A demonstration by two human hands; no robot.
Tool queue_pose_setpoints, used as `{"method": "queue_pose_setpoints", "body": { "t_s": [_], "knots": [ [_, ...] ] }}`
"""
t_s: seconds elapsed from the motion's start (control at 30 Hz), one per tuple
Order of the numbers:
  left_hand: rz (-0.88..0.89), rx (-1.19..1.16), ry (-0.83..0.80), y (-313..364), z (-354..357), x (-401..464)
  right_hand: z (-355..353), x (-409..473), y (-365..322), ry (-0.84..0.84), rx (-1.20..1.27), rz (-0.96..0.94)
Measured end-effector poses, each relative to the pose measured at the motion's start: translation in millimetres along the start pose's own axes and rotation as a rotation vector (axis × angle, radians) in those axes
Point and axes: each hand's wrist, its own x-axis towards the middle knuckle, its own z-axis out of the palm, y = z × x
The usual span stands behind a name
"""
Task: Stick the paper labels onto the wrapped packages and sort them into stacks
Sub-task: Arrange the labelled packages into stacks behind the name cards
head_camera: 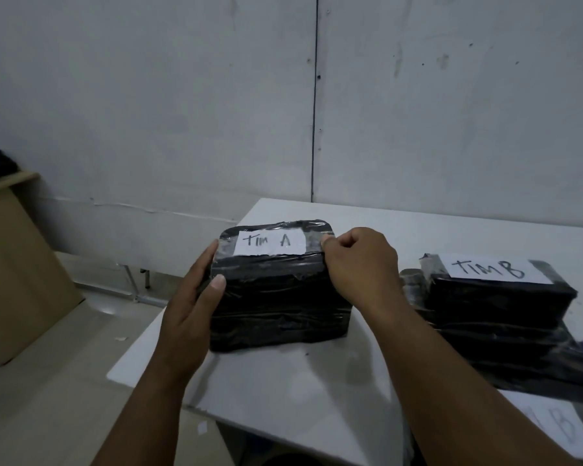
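1. Head view: my left hand point(196, 297) grips the left end of the "TIM A" stack point(280, 297) on the white table point(303, 381); my right hand point(357, 260), fingers curled, presses the tape beside the "TIM A" label point(270, 243).
2. Risk, I think: the top package may slide if pushed sideways, and the tape may wrinkle.

My right hand point(357, 264) covers the stack's point(276, 297) far right corner. The loose label point(559, 428) by the lower right edge is blurred (a "B" shows, little else) and cut off.
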Motion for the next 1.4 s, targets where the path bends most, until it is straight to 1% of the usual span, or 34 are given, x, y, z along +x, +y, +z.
{"method": "queue_pose_setpoints", "body": {
  "t_s": [0.13,0.2,0.27,0.33,0.43,0.5,0.57,0.63,0.8,0.9,1.03,1.07,1.17,1.23,1.3,1.33,1.4],
  "knots": [
    [-0.031,0.034,0.039,1,1,-1,3,-3,3,0.015,-0.032,0.006],
    [-0.078,0.04,0.074,0,2,-1,5,-5,5,0.014,-0.021,0.004],
    [-0.206,0.021,0.152,0,2,0,7,-7,4,-0.013,-0.007,0.018],
    [-0.367,-0.023,0.211,-2,-1,3,5,-11,1,-0.071,0.03,0.073],
    [-0.538,-0.056,0.22,7,1,6,1,-15,0,-0.203,0.042,0.168],
    [-0.603,-0.04,0.244,13,2,6,-2,-17,0,-0.244,0.016,0.206],
    [-0.618,-0.041,0.225,20,3,5,-3,-18,0,-0.244,-0.001,0.196],
    [-0.603,-0.058,0.18,28,5,3,-3,-20,0,-0.228,0.01,0.175],
    [-0.504,-0.081,0.16,47,4,3,-15,-28,-6,-0.178,0.107,0.115],
    [-0.405,-0.065,0.135,75,9,2,-35,-34,-16,-0.151,0.179,0.082],
    [-0.29,-0.085,0.233,120,20,4,-70,-46,-33,-0.095,0.269,0.051],
    [-0.261,-0.105,0.218,132,23,3,-80,-50,-37,-0.079,0.282,0.039],
    [-0.187,-0.163,0.088,157,40,0,-116,-59,-42,-0.011,0.321,0.0],
    [-0.149,-0.121,0.057,174,54,3,-143,-63,-41,0.027,0.347,-0.035],
    [-0.151,-0.107,0.012,185,67,-2,-171,-67,-36,0.065,0.367,-0.058],
    [-0.167,-0.101,-0.005,191,76,-4,-184,-68,-33,0.087,0.375,-0.067],
    [-0.149,-0.052,0.026,210,105,-8,-211,-71,-23,0.146,0.382,-0.085]
  ]
}}
